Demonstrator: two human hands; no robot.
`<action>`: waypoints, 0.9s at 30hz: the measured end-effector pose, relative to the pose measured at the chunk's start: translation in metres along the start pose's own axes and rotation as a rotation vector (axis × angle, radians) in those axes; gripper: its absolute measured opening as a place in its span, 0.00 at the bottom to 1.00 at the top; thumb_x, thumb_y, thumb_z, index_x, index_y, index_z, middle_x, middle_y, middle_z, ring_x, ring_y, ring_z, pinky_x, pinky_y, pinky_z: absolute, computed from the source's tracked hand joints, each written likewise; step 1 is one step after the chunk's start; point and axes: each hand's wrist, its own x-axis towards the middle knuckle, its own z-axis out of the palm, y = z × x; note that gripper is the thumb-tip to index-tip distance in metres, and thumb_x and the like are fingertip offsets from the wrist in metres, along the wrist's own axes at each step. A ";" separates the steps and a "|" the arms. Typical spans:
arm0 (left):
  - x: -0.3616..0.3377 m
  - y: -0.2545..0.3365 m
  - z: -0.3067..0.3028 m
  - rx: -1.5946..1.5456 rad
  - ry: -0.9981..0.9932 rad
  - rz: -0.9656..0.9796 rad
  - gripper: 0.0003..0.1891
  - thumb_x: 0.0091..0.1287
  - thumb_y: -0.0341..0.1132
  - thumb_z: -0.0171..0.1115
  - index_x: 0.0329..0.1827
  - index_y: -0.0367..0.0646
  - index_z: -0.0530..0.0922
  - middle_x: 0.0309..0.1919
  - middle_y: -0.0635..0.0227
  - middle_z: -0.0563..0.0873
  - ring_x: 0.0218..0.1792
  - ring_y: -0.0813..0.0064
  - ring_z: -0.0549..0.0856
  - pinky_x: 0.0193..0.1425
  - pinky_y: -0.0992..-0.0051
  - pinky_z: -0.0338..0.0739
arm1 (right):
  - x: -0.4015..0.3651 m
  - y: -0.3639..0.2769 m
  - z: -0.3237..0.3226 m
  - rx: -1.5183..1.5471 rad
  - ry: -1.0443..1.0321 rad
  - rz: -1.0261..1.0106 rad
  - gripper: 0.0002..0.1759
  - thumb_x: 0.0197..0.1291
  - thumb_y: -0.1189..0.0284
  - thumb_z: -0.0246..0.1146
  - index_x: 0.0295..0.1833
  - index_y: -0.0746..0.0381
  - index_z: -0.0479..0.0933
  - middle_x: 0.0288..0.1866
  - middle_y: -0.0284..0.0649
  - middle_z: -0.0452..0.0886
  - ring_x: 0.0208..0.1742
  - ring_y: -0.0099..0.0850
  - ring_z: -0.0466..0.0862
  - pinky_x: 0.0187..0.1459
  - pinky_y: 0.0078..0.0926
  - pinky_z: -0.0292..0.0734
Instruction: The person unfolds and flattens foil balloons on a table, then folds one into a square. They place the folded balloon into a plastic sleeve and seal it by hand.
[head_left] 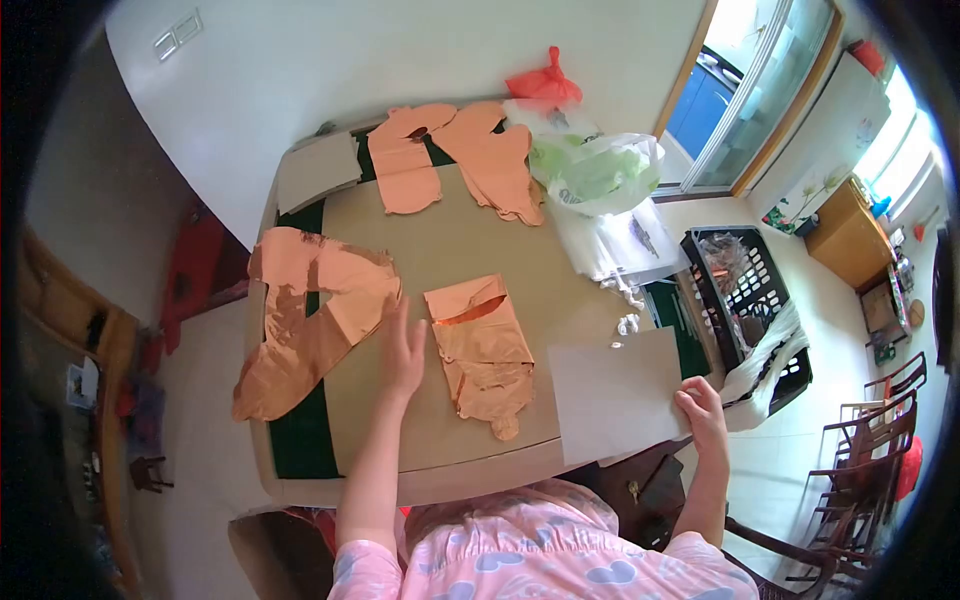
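Note:
My left hand (403, 350) is open above the table, fingers stretched upward and held close together. It is between a large flat rose-gold foil balloon (340, 340) on the left and a smaller, folded foil balloon (485, 350) on the right. The folded one has creases and a small round tab at its lower end. On the right, my right hand (702, 408) has curled fingers on the edge of a grey cardboard sheet (612, 395), which lies at the table's front right corner.
Two more flat foil pieces (405, 165) lie at the table's far side, near another grey board (318, 175). Clear plastic bags (610, 180) and a red bag (548, 82) are at the back right. Beside the table stands a black crate (745, 270) with white strands (765, 365) over it.

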 end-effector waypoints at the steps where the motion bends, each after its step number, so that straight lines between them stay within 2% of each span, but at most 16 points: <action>1: -0.002 0.000 -0.012 0.002 0.025 -0.029 0.23 0.75 0.39 0.50 0.70 0.38 0.65 0.71 0.48 0.64 0.74 0.50 0.59 0.76 0.57 0.54 | 0.001 0.004 0.003 0.020 -0.031 0.002 0.04 0.64 0.78 0.61 0.42 0.62 0.73 0.31 0.30 0.80 0.32 0.15 0.76 0.31 0.13 0.69; 5: -0.003 0.018 -0.034 -0.115 0.098 -0.090 0.21 0.75 0.37 0.49 0.67 0.38 0.68 0.68 0.50 0.69 0.72 0.53 0.64 0.75 0.60 0.58 | 0.018 0.021 0.051 0.049 -0.164 0.063 0.05 0.64 0.75 0.63 0.42 0.61 0.75 0.31 0.29 0.79 0.31 0.14 0.75 0.29 0.12 0.67; 8: -0.002 0.045 -0.036 0.015 0.013 -0.006 0.19 0.74 0.36 0.50 0.65 0.38 0.71 0.67 0.52 0.71 0.71 0.53 0.66 0.74 0.60 0.59 | 0.038 0.030 0.106 -0.014 -0.244 0.091 0.07 0.64 0.72 0.64 0.43 0.60 0.74 0.29 0.29 0.79 0.28 0.15 0.73 0.26 0.13 0.65; 11: -0.015 0.067 -0.018 0.080 -0.228 0.148 0.20 0.74 0.36 0.52 0.67 0.41 0.70 0.69 0.53 0.69 0.71 0.55 0.67 0.74 0.60 0.61 | 0.039 0.025 0.140 -0.161 -0.296 0.159 0.09 0.64 0.69 0.65 0.43 0.60 0.73 0.25 0.28 0.77 0.22 0.14 0.68 0.21 0.14 0.61; 14: -0.035 0.072 0.012 0.199 -0.409 0.357 0.23 0.71 0.40 0.56 0.67 0.44 0.71 0.70 0.55 0.68 0.72 0.55 0.65 0.74 0.56 0.60 | 0.039 0.040 0.148 -0.255 -0.324 0.160 0.10 0.64 0.69 0.65 0.43 0.61 0.73 0.25 0.31 0.79 0.23 0.16 0.70 0.22 0.17 0.65; 17: -0.050 0.068 0.026 0.225 -0.487 0.359 0.25 0.69 0.44 0.59 0.66 0.46 0.71 0.71 0.56 0.67 0.73 0.54 0.63 0.74 0.54 0.58 | 0.036 0.051 0.148 -0.345 -0.322 0.014 0.10 0.63 0.70 0.65 0.43 0.62 0.73 0.25 0.35 0.81 0.24 0.18 0.73 0.23 0.20 0.69; 18: -0.051 0.066 0.028 0.224 -0.498 0.363 0.25 0.68 0.45 0.59 0.66 0.47 0.71 0.71 0.56 0.67 0.73 0.54 0.63 0.74 0.53 0.58 | 0.033 0.050 0.150 -0.403 -0.303 -0.005 0.12 0.60 0.69 0.67 0.44 0.63 0.73 0.26 0.39 0.83 0.26 0.28 0.80 0.29 0.28 0.75; 21: -0.054 0.060 0.029 0.228 -0.517 0.371 0.25 0.67 0.45 0.60 0.66 0.47 0.72 0.71 0.57 0.66 0.73 0.55 0.62 0.75 0.53 0.57 | 0.015 0.023 0.158 -0.962 -0.260 -0.147 0.14 0.58 0.67 0.68 0.44 0.62 0.74 0.36 0.41 0.85 0.37 0.38 0.84 0.38 0.36 0.79; 24: -0.056 0.057 0.029 0.230 -0.506 0.374 0.25 0.67 0.45 0.60 0.65 0.47 0.72 0.71 0.57 0.66 0.73 0.55 0.62 0.75 0.53 0.56 | 0.010 0.013 0.172 -0.869 -0.128 -0.490 0.13 0.60 0.66 0.64 0.48 0.60 0.76 0.50 0.44 0.82 0.51 0.48 0.80 0.52 0.46 0.76; 27: -0.057 0.058 0.030 0.231 -0.509 0.380 0.23 0.67 0.44 0.60 0.64 0.47 0.73 0.71 0.58 0.66 0.73 0.56 0.62 0.75 0.53 0.56 | 0.027 0.024 0.193 -0.888 -0.338 -0.931 0.19 0.62 0.65 0.62 0.57 0.59 0.75 0.65 0.46 0.72 0.67 0.45 0.71 0.67 0.47 0.65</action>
